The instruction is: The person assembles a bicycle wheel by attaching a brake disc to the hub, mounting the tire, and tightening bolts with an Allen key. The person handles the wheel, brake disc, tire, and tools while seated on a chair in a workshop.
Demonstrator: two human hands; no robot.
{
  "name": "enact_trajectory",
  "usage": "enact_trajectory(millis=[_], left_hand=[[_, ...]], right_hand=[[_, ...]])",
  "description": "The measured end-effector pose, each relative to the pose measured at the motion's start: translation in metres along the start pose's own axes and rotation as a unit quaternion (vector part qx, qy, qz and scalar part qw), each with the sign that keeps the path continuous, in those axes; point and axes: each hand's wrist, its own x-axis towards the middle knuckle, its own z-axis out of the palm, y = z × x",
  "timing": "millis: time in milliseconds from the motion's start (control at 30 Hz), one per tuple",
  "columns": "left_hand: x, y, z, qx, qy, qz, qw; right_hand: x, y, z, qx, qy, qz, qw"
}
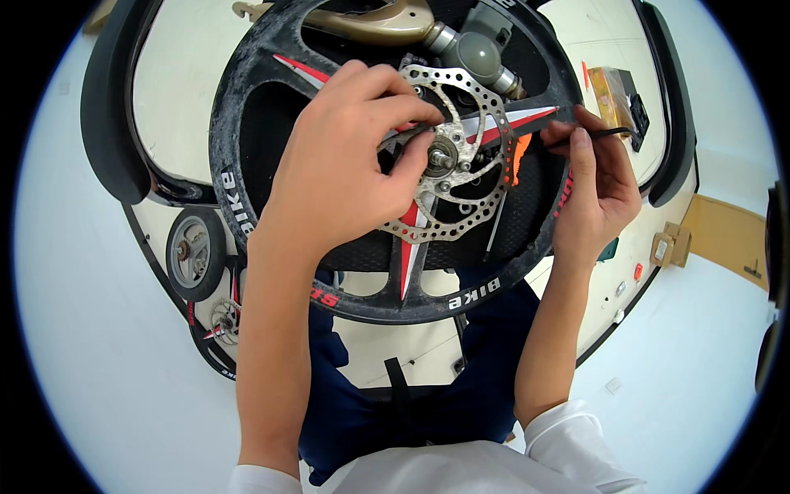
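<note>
A black spoked bike wheel (395, 311) with red and white spoke accents lies in front of me. On its hub sits a silver drilled brake disc (447, 234), with the axle (442, 156) sticking up in the middle. Over the left of the disc, my left hand (350, 152) is closed, thumb and forefinger pinched beside the axle. Something small and dark shows at those fingertips, too hidden to name. My right hand (597, 173) is at the wheel's right rim, its fingers closed on a thin black bent rod (611, 132) that looks like a hex key.
Beyond the disc lie a gold-coloured curved part (378, 23) and a grey rounded device (479, 56). An orange-handled tool (520, 158) shows under the disc's right side. Black armrests (111, 115) flank the wheel. A smaller wheel (197, 253) is at left, cardboard boxes (671, 245) at right.
</note>
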Motion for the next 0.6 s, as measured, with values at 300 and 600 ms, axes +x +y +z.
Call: enact_trajectory(millis=[300,600], left_hand=[[0.013,0.018,0.013,0.036,-0.001,-0.041,0.999],[0.02,0.027,0.012,0.054,0.024,-0.059,0.997]], right_hand=[[-0.007,0.028,-0.057,-0.131,-0.285,0.205,0.927],[0.0,0.012,-0.043,-0.222,-0.352,0.151,0.897]])
